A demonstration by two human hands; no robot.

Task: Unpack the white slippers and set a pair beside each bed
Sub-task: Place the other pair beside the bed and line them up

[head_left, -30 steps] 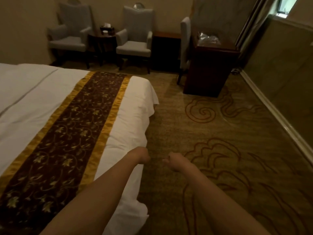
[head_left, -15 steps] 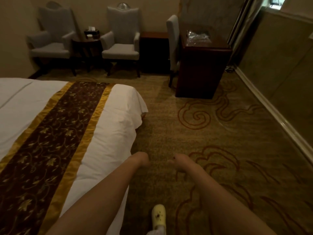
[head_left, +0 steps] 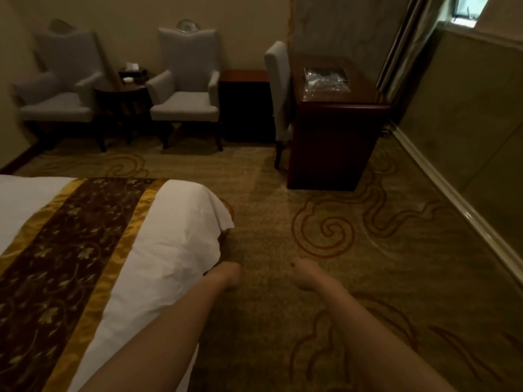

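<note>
No unwrapped white slippers are in view. A bundle of clear plastic packaging (head_left: 325, 76) lies on top of the dark wooden desk (head_left: 336, 142) at the far side of the room; I cannot tell what is inside. Both my arms stretch forward over the carpet. My left hand (head_left: 226, 274) hangs just past the foot corner of the bed (head_left: 175, 239), fingers bent down and holding nothing. My right hand (head_left: 307, 274) hangs beside it, loosely curled and empty. The bed has white sheets and a brown and gold runner (head_left: 70, 250).
Two grey armchairs (head_left: 184, 91) flank a small dark side table (head_left: 124, 100) against the back wall. A low dark cabinet (head_left: 244, 106) and a grey desk chair (head_left: 278, 94) stand left of the desk. A wall with a pale baseboard (head_left: 464, 205) runs along the right. Patterned carpet (head_left: 325, 236) lies between.
I have walked forward along the bed toward the desk: the bed corner slid left and back, the desk and chairs came nearer. Both hands stay empty in front of me.
</note>
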